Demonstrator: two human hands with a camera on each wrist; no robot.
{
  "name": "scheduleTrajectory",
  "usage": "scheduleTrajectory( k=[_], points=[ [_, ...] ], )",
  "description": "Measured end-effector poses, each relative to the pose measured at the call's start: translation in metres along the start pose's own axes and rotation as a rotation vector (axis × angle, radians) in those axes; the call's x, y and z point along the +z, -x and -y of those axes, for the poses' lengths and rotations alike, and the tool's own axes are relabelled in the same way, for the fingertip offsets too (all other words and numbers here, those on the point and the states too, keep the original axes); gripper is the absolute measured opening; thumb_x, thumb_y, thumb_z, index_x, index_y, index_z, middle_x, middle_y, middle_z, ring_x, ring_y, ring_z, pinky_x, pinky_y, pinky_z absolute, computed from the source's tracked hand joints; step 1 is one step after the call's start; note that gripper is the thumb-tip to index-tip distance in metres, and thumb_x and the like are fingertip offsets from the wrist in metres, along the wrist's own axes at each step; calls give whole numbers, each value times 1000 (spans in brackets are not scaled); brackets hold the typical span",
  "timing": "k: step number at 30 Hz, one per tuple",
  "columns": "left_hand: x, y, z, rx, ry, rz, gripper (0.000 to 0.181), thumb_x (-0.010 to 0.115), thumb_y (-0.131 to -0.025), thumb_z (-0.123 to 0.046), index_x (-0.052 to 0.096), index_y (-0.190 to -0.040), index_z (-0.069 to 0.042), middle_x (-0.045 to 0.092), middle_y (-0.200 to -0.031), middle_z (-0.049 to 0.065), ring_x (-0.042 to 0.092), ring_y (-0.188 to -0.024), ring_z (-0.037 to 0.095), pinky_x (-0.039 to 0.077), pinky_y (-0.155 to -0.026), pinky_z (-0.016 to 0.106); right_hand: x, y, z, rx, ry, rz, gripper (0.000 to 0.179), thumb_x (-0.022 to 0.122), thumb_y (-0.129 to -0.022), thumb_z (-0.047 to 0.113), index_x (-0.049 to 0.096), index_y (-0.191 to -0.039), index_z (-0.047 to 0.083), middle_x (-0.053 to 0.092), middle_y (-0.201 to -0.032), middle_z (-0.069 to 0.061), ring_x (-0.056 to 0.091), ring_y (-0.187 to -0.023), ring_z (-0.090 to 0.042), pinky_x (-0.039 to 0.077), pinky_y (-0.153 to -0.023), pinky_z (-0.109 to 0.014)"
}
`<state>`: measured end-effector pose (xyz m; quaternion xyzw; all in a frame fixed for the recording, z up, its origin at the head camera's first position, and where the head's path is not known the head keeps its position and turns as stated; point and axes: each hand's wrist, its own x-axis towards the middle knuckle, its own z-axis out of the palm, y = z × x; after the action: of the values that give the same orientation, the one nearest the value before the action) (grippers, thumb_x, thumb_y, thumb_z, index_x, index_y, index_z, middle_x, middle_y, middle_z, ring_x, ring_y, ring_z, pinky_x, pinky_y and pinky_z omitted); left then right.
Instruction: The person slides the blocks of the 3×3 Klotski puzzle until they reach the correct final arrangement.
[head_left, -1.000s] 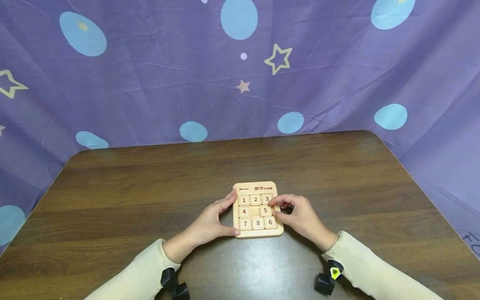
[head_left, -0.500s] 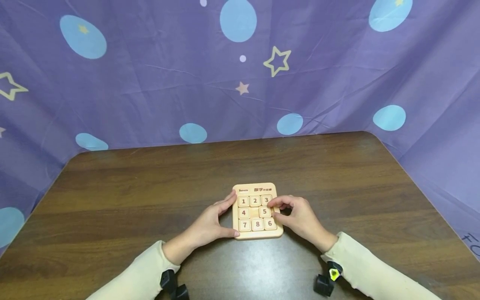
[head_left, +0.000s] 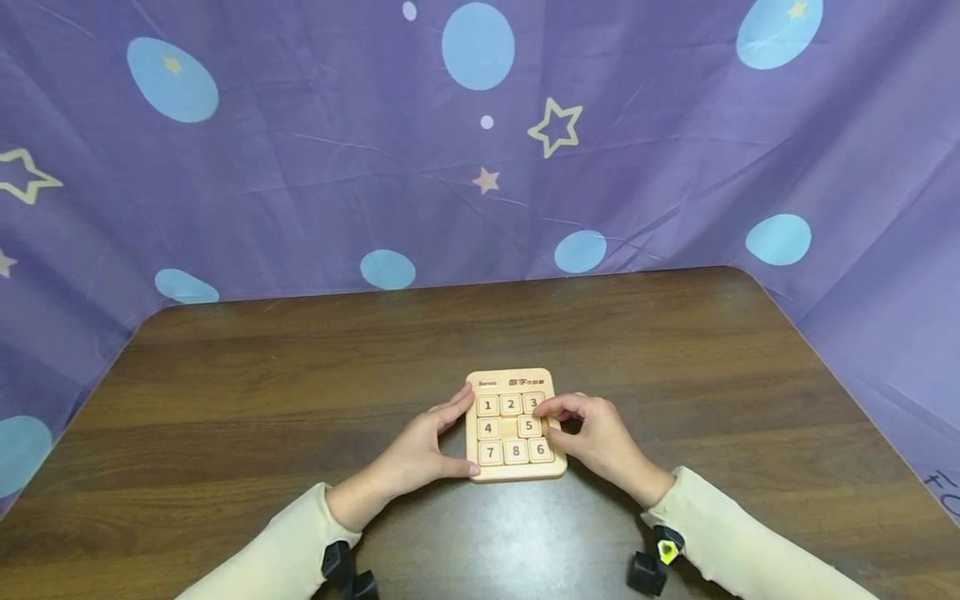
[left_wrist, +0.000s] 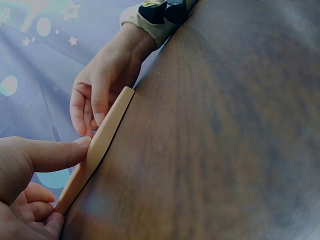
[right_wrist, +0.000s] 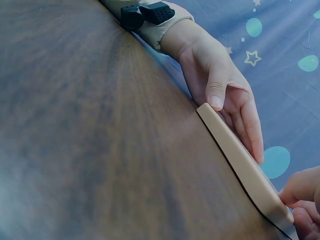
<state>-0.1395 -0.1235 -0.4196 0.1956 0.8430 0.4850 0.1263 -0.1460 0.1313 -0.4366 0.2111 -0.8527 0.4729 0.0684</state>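
A pale wooden number slide puzzle (head_left: 517, 479) lies on the brown table, numbered tiles set inside its frame. The top row reads 1, 2, 3; 4 and 5 flank a vacant centre slot; 7, 8, 6 fill the bottom row. My left hand (head_left: 408, 450) grips the frame's left side, thumb at the lower corner and fingers by the upper corner. At the right edge, my right hand (head_left: 600, 429) has a bent index finger and thumb at the number 5 tile (head_left: 528, 426), which sits slightly left of its column. The left wrist view shows the puzzle's side edge (left_wrist: 102, 137), its tiles hidden.
The wood-grain table (head_left: 300, 358) extends around the puzzle on all sides. A purple curtain (head_left: 315, 167) with stars and blue spots hangs behind its far edge. Black devices (head_left: 648, 571) are strapped at both sleeve cuffs.
The number 5 tile has slid very slightly left toward the centre slot. Both hands stay about where they were, and the whole view has shifted a little.
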Motion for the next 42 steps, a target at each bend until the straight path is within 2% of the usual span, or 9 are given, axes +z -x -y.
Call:
scheduleTrajectory(
  k=[7, 23, 42],
  points=[
    [1, 0, 3, 3, -4, -5, 92, 84, -63, -9, 36, -141, 5, 26, -153, 10, 23, -140, 28, 16, -113, 46, 1, -1, 0, 17, 21, 12, 24, 70, -72, -3, 73, -93, 8, 71, -89, 2, 59, -77, -9, 49, -72, -24],
    [0, -1, 3, 21, 2, -4, 92, 84, -63, -9, 36, -141, 6, 27, -152, 13, 24, -140, 30, 17, -113, 47, 6, -3, 2, -15, -7, -19, 23, 72, -71, -2, 73, -90, 10, 68, -84, 3, 55, -75, -10, 47, -68, -22],
    [0, -1, 3, 21, 5, 2, 92, 84, -64, -8, 35, -140, 6, 26, -152, 13, 24, -140, 29, 18, -113, 45, 14, -7, 5, -30, 30, -41, 20, 77, -70, 2, 75, -86, 13, 66, -79, 6, 54, -71, -8, 46, -63, -21]
  ],
)
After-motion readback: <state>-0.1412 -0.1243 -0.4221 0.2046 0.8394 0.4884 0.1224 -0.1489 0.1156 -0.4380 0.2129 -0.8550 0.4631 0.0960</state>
